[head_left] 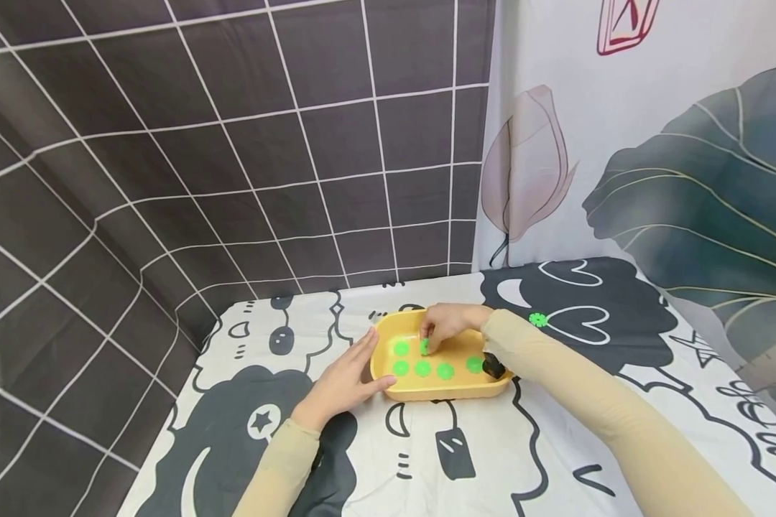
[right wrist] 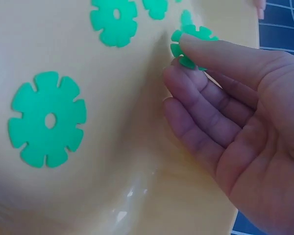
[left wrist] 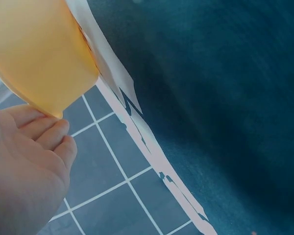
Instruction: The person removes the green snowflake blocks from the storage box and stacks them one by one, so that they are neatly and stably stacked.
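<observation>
A yellow plastic tray (head_left: 453, 393) lies on the cloth with several green notched discs flat inside it. My right hand (head_left: 449, 322) is over the tray and pinches one green notched disc (right wrist: 201, 33) between thumb and fingers. Nearest to it in the right wrist view are a large green disc (right wrist: 63, 105) and another disc (right wrist: 105, 22) on the tray floor. At the tray's left end my left hand (head_left: 343, 377) rests against the rim, thumb at the front corner and fingers extended along the side. In the left wrist view its fingertips (left wrist: 56, 129) are right at the tray's edge.
A single green disc (head_left: 538, 319) lies on the patterned cloth (head_left: 491, 459) to the right, behind my right forearm. Dark gridded fabric (head_left: 323, 158) stands behind and to the left. A white curtain with leaf prints (head_left: 556, 64) hangs at the back right.
</observation>
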